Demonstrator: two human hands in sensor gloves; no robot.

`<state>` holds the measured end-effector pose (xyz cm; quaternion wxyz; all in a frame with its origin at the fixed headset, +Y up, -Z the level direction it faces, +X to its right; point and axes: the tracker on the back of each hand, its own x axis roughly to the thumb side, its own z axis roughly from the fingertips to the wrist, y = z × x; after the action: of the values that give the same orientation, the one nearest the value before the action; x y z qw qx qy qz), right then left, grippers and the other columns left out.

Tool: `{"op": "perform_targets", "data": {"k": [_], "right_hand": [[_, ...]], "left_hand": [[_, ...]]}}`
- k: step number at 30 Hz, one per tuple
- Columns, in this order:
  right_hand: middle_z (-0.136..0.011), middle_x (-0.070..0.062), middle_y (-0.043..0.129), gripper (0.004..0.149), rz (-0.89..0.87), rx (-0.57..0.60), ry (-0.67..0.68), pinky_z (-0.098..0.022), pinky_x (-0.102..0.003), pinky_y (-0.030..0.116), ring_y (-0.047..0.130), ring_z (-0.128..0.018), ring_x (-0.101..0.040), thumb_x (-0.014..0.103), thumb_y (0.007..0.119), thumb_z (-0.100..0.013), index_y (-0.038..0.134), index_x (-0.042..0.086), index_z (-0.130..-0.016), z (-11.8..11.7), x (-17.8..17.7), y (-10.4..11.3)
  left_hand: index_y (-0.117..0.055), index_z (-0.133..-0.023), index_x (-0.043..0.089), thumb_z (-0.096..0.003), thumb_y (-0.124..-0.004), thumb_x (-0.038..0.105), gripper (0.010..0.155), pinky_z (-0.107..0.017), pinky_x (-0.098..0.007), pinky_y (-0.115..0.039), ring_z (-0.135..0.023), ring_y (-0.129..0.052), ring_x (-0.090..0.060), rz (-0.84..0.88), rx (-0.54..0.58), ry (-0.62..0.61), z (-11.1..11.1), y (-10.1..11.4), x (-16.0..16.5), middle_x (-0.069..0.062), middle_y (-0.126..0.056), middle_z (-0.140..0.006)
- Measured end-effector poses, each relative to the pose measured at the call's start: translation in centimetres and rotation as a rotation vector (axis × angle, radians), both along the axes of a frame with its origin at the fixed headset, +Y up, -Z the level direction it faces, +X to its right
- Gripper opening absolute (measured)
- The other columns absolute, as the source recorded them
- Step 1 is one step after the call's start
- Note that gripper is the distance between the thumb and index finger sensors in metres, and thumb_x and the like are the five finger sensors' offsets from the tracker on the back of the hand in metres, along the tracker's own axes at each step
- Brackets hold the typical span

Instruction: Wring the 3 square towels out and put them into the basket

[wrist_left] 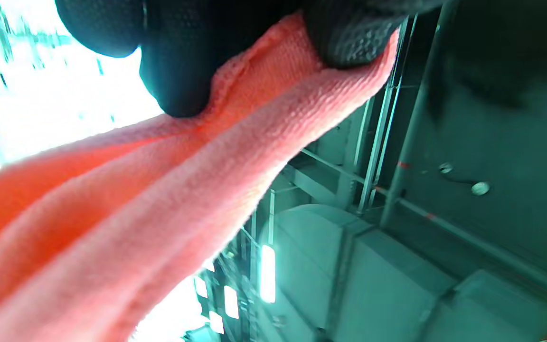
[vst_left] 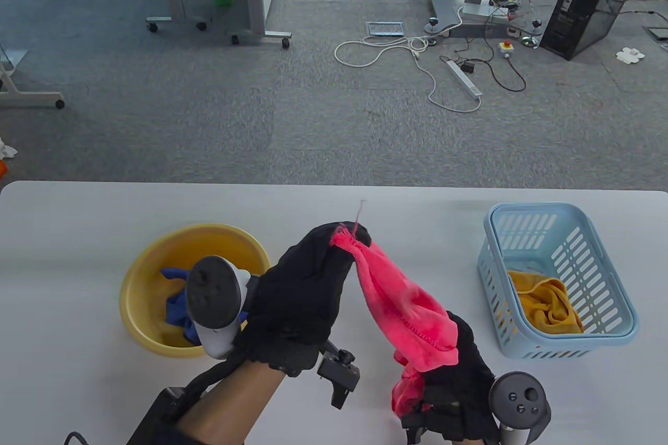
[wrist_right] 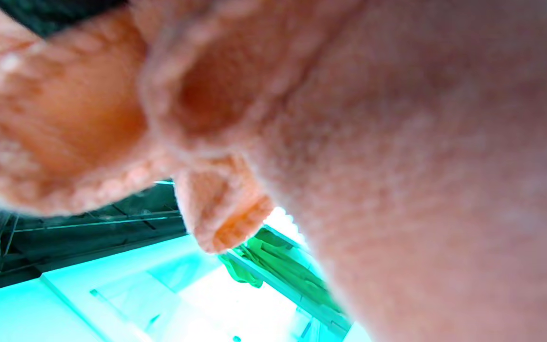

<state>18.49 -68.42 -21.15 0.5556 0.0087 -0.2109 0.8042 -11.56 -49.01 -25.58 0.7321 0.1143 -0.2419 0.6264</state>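
A pink towel (vst_left: pixel 402 304) is stretched between both hands above the table. My left hand (vst_left: pixel 313 278) pinches its upper end, with gloved fingertips (wrist_left: pixel 183 90) clamped on the cloth (wrist_left: pixel 159 199). My right hand (vst_left: pixel 454 393) grips its lower end near the table's front edge; in the right wrist view the pink towel (wrist_right: pixel 349 142) fills the frame. A blue towel (vst_left: pixel 177 309) lies in the yellow bowl (vst_left: pixel 135 278) at the left. A mustard towel (vst_left: pixel 548 307) sits in the light blue basket (vst_left: pixel 600 257) at the right.
The white table (vst_left: pixel 78 236) carries the bowl at the left and the basket at the right. Beyond its far edge lies grey carpet with cables, desk legs and a black computer case (vst_left: pixel 589 1).
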Motion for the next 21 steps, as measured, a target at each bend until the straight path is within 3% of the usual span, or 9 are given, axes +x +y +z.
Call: {"op": "perform_targets", "data": {"k": [4, 7, 14, 21], "right_hand": [[-0.071, -0.005, 0.092, 0.065, 0.027, 0.027, -0.035, -0.064, -0.050, 0.078, 0.101, -0.044, -0.018, 0.040, 0.098, -0.048, 0.063, 0.018, -0.098, 0.4, 0.3, 0.6], [-0.070, -0.005, 0.092, 0.061, 0.028, 0.043, -0.037, -0.064, -0.050, 0.078, 0.101, -0.044, -0.018, 0.041, 0.097, -0.049, 0.065, 0.019, -0.097, 0.7, 0.4, 1.1], [-0.072, -0.005, 0.091, 0.055, 0.028, 0.082, -0.029, -0.065, -0.052, 0.076, 0.100, -0.045, -0.019, 0.040, 0.093, -0.052, 0.066, 0.020, -0.097, 1.2, 0.3, 1.8], [-0.075, -0.006, 0.089, 0.055, 0.027, 0.111, -0.023, -0.066, -0.054, 0.075, 0.100, -0.048, -0.021, 0.039, 0.091, -0.053, 0.064, 0.020, -0.098, 1.5, 0.3, 2.4]], "left_hand": [[-0.083, -0.092, 0.018, -0.0557, -0.071, 0.040, 0.044, -0.065, -0.063, -0.064, -0.086, -0.086, -0.042, -0.033, 0.002, 0.091, -0.8, -1.2, -1.7, -0.013, -0.083, -0.096], [-0.083, -0.092, 0.017, -0.0559, -0.071, 0.040, 0.044, -0.065, -0.063, -0.063, -0.086, -0.086, -0.042, -0.014, -0.066, 0.138, -1.4, -3.2, -2.6, -0.013, -0.082, -0.096], [-0.084, -0.091, 0.016, -0.0556, -0.072, 0.039, 0.044, -0.064, -0.064, -0.063, -0.084, -0.086, -0.044, -0.040, -0.193, 0.157, -2.3, -8.6, -2.9, -0.015, -0.083, -0.095], [-0.086, -0.090, 0.015, -0.0551, -0.075, 0.038, 0.044, -0.063, -0.065, -0.064, -0.084, -0.087, -0.044, -0.221, -0.243, 0.145, -2.6, -12.9, -2.0, -0.016, -0.084, -0.094]]}}
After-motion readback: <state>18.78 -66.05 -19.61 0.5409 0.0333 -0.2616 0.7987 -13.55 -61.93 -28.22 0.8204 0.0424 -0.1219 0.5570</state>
